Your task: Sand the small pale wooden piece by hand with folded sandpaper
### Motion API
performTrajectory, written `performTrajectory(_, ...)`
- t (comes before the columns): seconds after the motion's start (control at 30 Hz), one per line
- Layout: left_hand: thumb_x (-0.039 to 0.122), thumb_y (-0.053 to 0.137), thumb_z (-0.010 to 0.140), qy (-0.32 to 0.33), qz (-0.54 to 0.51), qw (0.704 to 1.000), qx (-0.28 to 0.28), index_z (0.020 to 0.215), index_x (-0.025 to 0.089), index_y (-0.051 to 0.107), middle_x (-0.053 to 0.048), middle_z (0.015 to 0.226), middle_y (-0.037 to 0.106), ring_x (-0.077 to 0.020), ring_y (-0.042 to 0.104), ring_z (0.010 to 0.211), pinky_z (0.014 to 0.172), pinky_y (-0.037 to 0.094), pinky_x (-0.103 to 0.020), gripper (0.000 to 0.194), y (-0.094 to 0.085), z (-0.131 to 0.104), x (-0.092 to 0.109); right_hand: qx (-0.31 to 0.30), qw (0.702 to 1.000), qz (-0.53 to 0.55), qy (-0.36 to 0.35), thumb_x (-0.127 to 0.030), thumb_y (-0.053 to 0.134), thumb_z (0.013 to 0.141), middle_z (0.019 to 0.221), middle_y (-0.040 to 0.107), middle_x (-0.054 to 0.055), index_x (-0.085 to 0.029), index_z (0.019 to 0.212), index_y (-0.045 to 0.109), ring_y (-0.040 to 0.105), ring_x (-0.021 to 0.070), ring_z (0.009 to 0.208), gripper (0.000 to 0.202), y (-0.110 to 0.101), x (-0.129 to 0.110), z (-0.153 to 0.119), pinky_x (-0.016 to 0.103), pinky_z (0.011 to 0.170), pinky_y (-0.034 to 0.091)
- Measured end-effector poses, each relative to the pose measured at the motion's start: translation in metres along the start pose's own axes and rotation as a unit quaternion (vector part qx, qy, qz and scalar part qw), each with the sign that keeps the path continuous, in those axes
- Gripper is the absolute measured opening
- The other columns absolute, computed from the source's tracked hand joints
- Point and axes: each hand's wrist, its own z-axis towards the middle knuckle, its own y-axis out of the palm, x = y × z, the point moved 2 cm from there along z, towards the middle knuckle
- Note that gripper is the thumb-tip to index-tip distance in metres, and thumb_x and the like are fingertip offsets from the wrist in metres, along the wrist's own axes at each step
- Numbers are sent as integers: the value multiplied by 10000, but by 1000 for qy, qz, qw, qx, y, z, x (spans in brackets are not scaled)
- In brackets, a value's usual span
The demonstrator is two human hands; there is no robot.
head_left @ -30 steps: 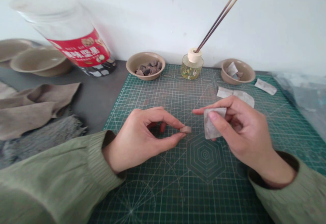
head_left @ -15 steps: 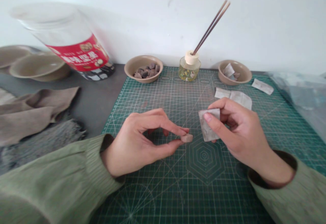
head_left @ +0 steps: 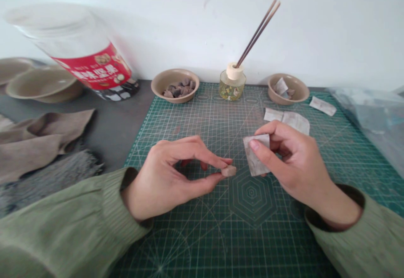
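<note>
Head view, and the left hand (head_left: 166, 175) has thumb and forefinger nearly closed, pinching a small pale stone (head_left: 229, 171) at the fingertips, right over the green mat (head_left: 202, 236)! Across from it, the right hand (head_left: 296, 160) grips a worn grey square of paper (head_left: 258, 156), thumb pressed flat on its face, fingers curled behind. Stone and square are near each other, a gap between them. Behind, on the mat, come a bowl of dark stones (head_left: 175, 76), a glass bottle (head_left: 232, 86) with two sticks (head_left: 259, 33) leaning out, then a smaller bowl (head_left: 288, 101) holding scraps. And over on the left, a big red-labelled jar (head_left: 78, 46) stands on the grey counter (head_left: 120, 122), beside crumpled brown cloth (head_left: 63, 128).
</note>
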Motion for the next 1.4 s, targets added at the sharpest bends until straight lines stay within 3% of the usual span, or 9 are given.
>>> performTrajectory(0.17, 277, 1068, 1096, -1, 14, 1000, 8, 1116, 315, 987, -40, 1033, 1015, -217, 919, 813, 731, 734, -350, 92, 1, -1, 0, -11, 1000, 11, 2, -354, 941, 1121, 678, 662, -58, -280, 1025, 809, 556, 154, 538, 179, 1, -1, -1, 311, 503, 385)
performTrajectory(0.33, 245, 1039, 1109, -10, 17, 1000, -18, 1142, 317, 989, -30, 1079, 1010, -208, 910, 876, 757, 695, -342, 94, 1, 1, -1, -36, 999, 35, 17, -352, 984, 1099, 716, 706, -46, -275, 1022, 817, 590, 154, 566, 199, 3, -4, -3, 311, 519, 410)
performTrajectory(0.5, 221, 982, 1087, -12, 108, 993, -36, 1112, 306, 977, -8, 1066, 958, -215, 853, 952, 883, 682, -356, 89, 0, 3, -2, -82, 994, 53, 57, -328, 1030, 1053, 723, 701, -55, -267, 991, 838, 582, 143, 591, 211, 8, -3, -3, 289, 527, 416)
performTrajectory(0.63, 181, 942, 1069, -29, 133, 989, -61, 1097, 299, 946, 11, 1007, 924, -219, 820, 921, 855, 666, -347, 121, 2, 2, -5, -111, 988, 42, 99, -322, 999, 1048, 690, 690, -56, -264, 960, 819, 572, 146, 579, 209, 14, 1, -4, 283, 502, 400)
performTrajectory(0.8, 195, 976, 1083, 0, 161, 983, -87, 1082, 290, 910, 11, 1097, 948, -255, 849, 1057, 1026, 680, -424, 116, 5, 0, -2, -127, 986, 11, 108, -327, 949, 1060, 701, 759, -28, -271, 931, 818, 650, 174, 610, 192, 20, 3, -6, 300, 528, 465)
performTrajectory(1.03, 259, 994, 1135, 8, 153, 985, -74, 1119, 317, 952, 9, 1040, 947, -248, 854, 951, 962, 689, -430, 73, 6, -5, 1, -120, 988, -22, 89, -298, 919, 1050, 625, 689, -59, -282, 896, 811, 578, 146, 532, 188, 24, -1, -6, 300, 490, 408)
performTrajectory(1.4, 261, 991, 1121, -20, 150, 987, -60, 1130, 346, 979, 25, 1038, 956, -239, 866, 961, 893, 700, -395, 86, 4, -6, 1, -126, 988, -33, 87, -271, 907, 1047, 618, 659, -55, -278, 869, 814, 560, 138, 519, 201, 19, -6, -7, 275, 471, 400)
